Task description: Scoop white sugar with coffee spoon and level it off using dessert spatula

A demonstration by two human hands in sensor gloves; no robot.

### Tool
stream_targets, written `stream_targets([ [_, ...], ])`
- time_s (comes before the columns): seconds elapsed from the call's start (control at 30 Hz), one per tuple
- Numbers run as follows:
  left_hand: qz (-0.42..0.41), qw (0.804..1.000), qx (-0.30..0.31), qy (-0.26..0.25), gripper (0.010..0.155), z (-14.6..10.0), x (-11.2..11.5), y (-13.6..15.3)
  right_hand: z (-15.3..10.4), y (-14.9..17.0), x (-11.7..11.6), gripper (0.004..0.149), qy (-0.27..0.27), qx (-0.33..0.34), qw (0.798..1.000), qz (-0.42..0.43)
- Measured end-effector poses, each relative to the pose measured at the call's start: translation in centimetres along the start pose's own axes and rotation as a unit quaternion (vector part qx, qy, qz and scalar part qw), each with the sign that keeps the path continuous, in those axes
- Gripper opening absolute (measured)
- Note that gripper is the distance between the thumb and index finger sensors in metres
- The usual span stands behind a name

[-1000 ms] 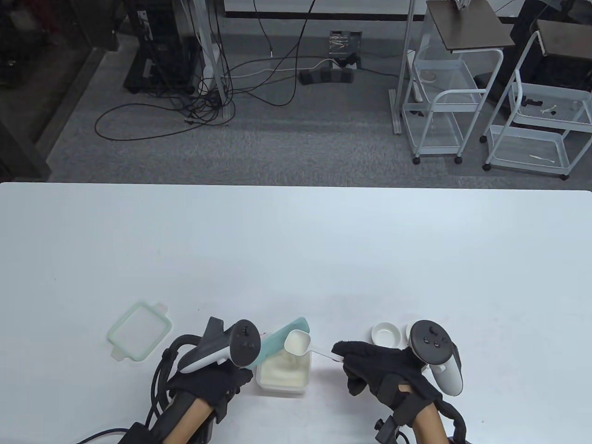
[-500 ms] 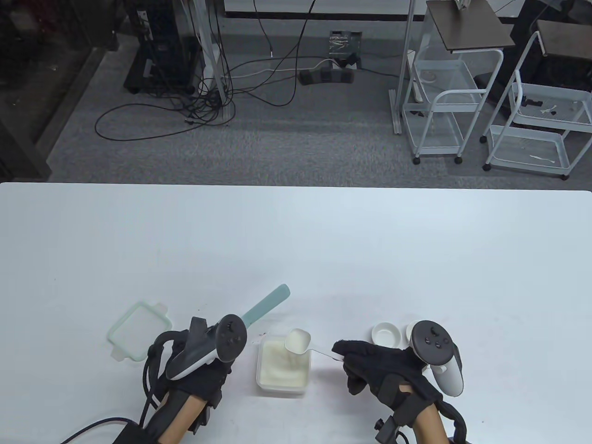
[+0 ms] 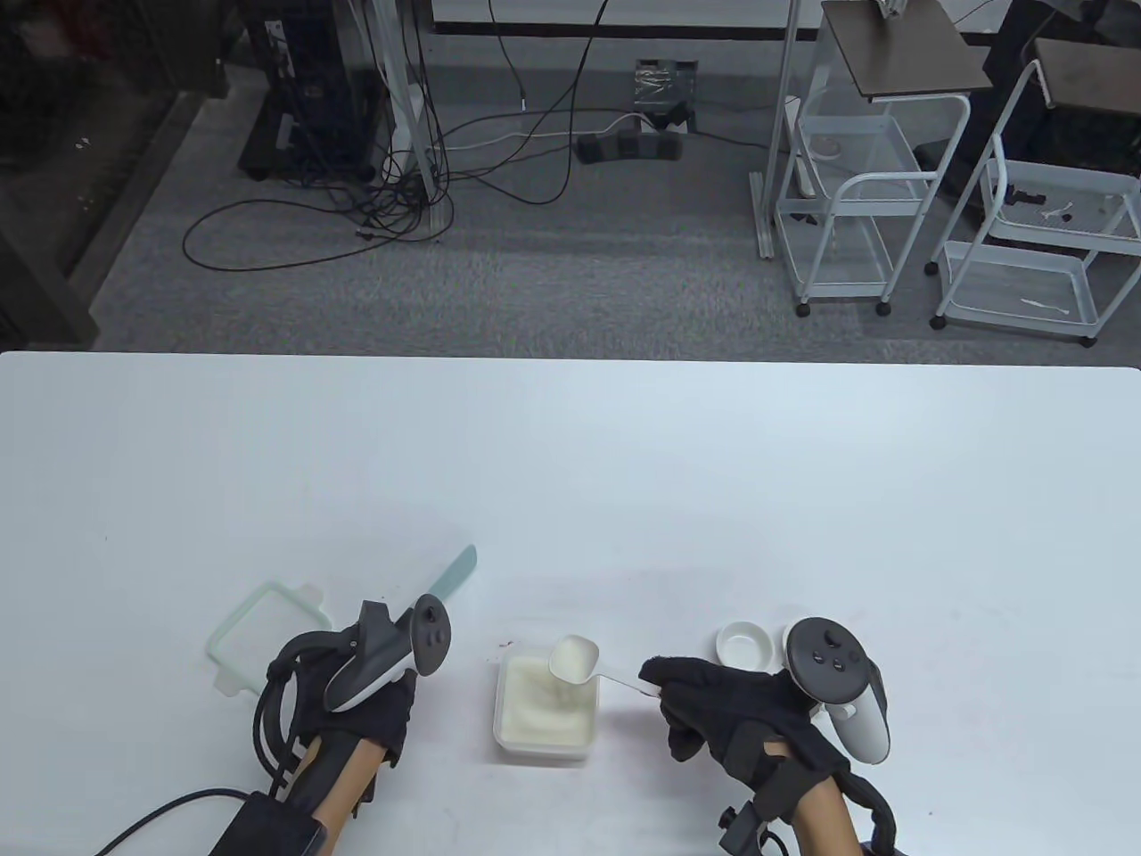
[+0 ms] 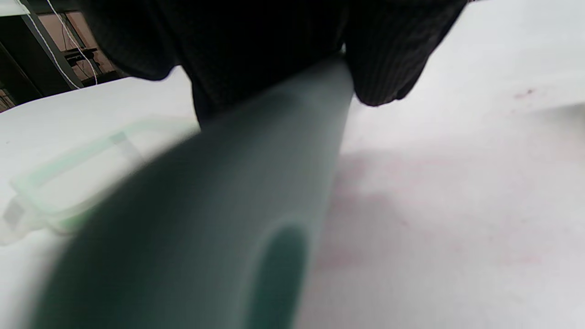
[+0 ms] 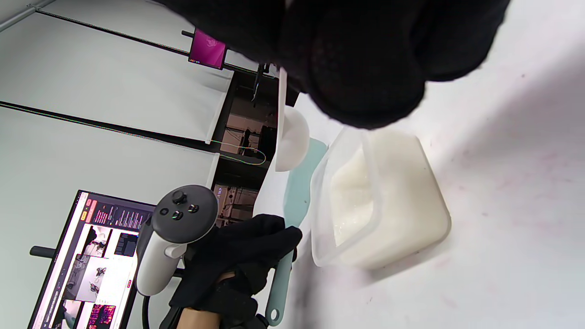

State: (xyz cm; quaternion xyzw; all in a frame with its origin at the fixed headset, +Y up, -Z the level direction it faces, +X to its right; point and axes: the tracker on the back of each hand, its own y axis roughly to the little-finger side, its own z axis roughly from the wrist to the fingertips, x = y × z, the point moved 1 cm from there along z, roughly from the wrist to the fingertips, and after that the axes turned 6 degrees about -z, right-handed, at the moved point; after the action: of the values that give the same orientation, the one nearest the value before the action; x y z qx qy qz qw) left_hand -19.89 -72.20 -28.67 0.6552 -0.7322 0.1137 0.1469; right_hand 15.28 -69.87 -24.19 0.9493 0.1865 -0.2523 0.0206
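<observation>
Your right hand [image 3: 731, 713], at the lower right of the table view, pinches the handle of the white coffee spoon [image 3: 573, 660], whose bowl hangs over the upper right part of the sugar container [image 3: 545, 711], low in the centre. White sugar [image 5: 361, 192] fills that clear square tub, as the right wrist view shows. Your left hand [image 3: 361, 713], at the lower left, grips the teal dessert spatula [image 3: 453, 575], its blade pointing up and to the right, away from the tub and above the table [image 3: 570, 464]. Just left of that hand lies the green-rimmed lid [image 3: 267, 637]. Two small white cups [image 3: 744, 644] sit beside your right hand's tracker.
</observation>
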Motion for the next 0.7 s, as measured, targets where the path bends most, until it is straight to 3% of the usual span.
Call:
stream_targets([
  [0.57, 0.041, 0.997, -0.031, 0.061, 0.055, 0.4, 1.8, -1.2, 0.2, -0.2, -0.5, 0.044, -0.01, -0.008, 1.0, -0.026],
  [0.7, 0.041, 0.996, -0.029, 0.068, 0.065, 0.2, 1.7, -1.1, 0.3, -0.1, -0.7, 0.044, -0.015, -0.011, 0.999, -0.029],
])
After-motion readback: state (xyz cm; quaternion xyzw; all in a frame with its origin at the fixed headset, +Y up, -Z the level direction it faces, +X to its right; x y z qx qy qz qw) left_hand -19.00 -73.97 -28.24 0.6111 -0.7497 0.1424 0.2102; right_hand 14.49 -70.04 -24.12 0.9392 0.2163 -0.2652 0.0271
